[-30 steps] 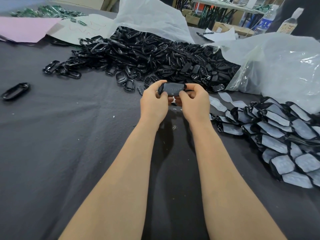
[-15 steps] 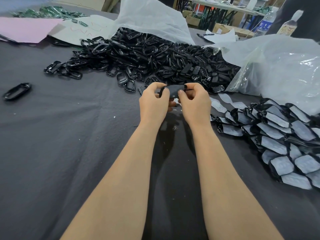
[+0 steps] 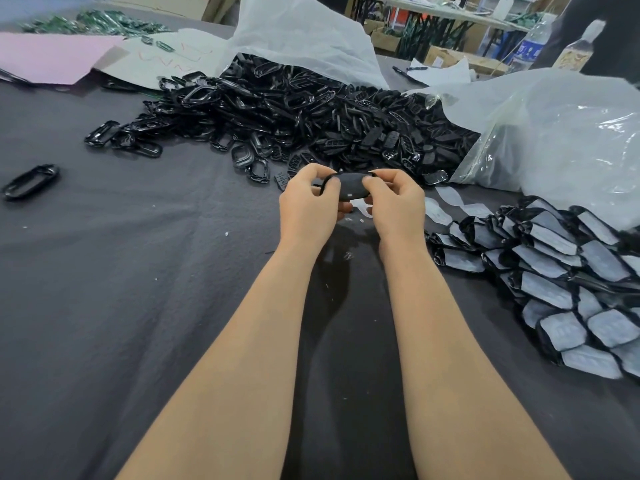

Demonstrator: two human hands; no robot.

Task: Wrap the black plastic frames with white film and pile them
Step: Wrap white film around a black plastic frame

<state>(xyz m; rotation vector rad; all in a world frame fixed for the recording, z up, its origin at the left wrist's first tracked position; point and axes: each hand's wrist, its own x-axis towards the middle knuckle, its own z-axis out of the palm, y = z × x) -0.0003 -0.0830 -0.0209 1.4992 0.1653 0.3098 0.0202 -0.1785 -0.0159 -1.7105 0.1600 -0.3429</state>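
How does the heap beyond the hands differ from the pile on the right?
The far heap is bare glossy black frames; the right pile shows white film on each piece. The far heap is a loose tangle spilling from a plastic bag; the right pile lies in overlapping rows. Both rest on the dark cloth.

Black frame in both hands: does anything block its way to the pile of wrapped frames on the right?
Nothing visible blocks it. The left hand and right hand pinch the black frame above the cloth. Between it and the pile of wrapped frames lie only flat strips of white film.
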